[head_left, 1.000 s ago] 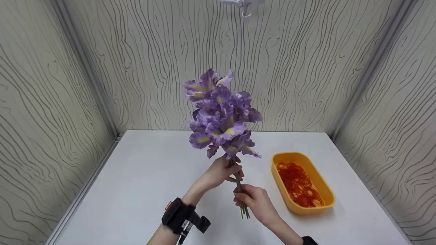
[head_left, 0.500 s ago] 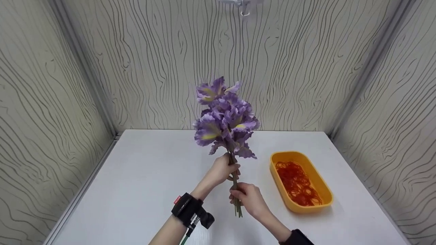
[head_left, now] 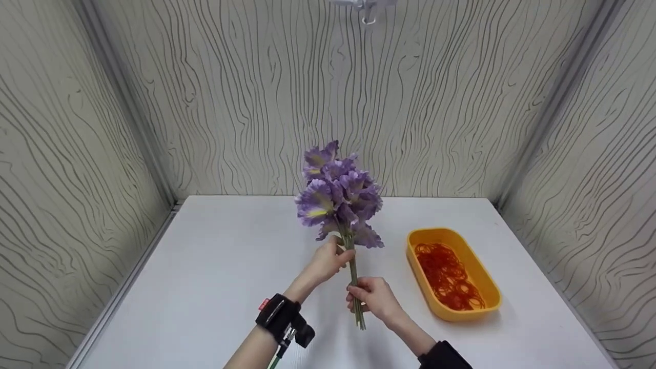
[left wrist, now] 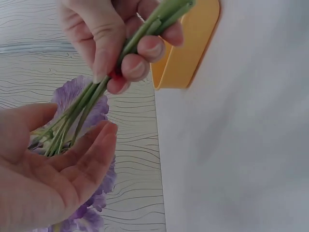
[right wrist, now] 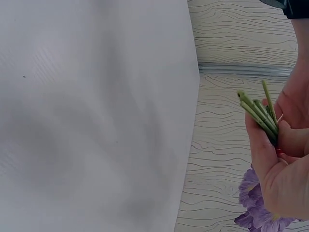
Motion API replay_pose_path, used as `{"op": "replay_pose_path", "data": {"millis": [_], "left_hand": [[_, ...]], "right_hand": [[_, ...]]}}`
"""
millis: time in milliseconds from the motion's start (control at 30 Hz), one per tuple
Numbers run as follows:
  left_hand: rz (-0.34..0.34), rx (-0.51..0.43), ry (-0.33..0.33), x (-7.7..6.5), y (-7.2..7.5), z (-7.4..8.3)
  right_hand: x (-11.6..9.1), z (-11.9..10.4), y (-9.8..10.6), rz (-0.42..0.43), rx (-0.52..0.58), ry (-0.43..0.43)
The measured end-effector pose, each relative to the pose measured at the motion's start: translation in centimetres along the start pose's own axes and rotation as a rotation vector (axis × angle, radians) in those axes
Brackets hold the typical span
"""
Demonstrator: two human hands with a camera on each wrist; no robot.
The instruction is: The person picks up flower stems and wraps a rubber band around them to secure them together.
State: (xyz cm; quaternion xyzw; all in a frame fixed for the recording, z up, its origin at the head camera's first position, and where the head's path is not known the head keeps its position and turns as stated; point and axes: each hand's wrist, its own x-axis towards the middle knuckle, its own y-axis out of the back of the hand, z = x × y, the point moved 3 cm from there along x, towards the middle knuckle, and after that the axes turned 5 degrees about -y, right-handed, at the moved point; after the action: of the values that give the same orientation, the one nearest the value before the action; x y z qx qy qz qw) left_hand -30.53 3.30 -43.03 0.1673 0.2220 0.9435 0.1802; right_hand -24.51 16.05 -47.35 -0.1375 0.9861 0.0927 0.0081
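Note:
A bunch of purple irises (head_left: 341,192) with yellow streaks stands upright over the middle of the table, blossoms at the top. My right hand (head_left: 379,299) pinches the lower green stems (left wrist: 70,118) between thumb and fingers, and the cut ends stick out below. Something small and red, like a rubber band (left wrist: 115,74), shows at the stems by my right fingertips; most of it is hidden. Just under the blossoms my left hand (head_left: 326,260) lies around the stems with thumb and fingers spread apart, loosely, as the left wrist view shows.
A yellow tray (head_left: 474,266) holding a tangle of red rubber bands (head_left: 445,274) stands on the white table (head_left: 230,266) at the right. Patterned panels (head_left: 246,102) enclose the back and sides. A black wrist camera (head_left: 282,320) sits on the left forearm.
The flower heads have come down and look narrower. My left hand has loosened around the stems and shifted slightly left, while the right hand keeps its pinch on the lower stems.

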Motion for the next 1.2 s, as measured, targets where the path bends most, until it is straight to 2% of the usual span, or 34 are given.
{"op": "replay_pose_path", "data": {"millis": [267,433,633,733,867,1000,1200], "left_hand": [[0.094,0.198,-0.097,-0.7,2.1,-0.7],[0.175,0.322,-0.167,-1.0,3.8,-0.8],[0.257,0.473,-0.202,-1.2,5.5,-1.3],[0.279,0.604,-0.233,-1.1,6.3,-1.4],[0.284,0.856,-0.272,-0.7,7.2,-1.2],[0.272,1.045,-0.259,-0.4,8.4,-1.1],[0.218,1.172,-0.172,0.5,10.0,-1.7]], "right_hand": [[1.0,1.4,0.3,0.026,-0.01,-0.042],[1.8,2.2,0.4,0.049,-0.027,-0.07],[2.6,3.4,0.4,0.063,-0.015,-0.12],[2.9,4.2,0.6,0.074,-0.008,-0.159],[3.3,5.1,1.0,0.088,0.003,-0.202],[3.5,5.8,1.3,0.085,0.019,-0.227],[3.6,6.0,1.4,0.09,0.021,-0.251]]}}
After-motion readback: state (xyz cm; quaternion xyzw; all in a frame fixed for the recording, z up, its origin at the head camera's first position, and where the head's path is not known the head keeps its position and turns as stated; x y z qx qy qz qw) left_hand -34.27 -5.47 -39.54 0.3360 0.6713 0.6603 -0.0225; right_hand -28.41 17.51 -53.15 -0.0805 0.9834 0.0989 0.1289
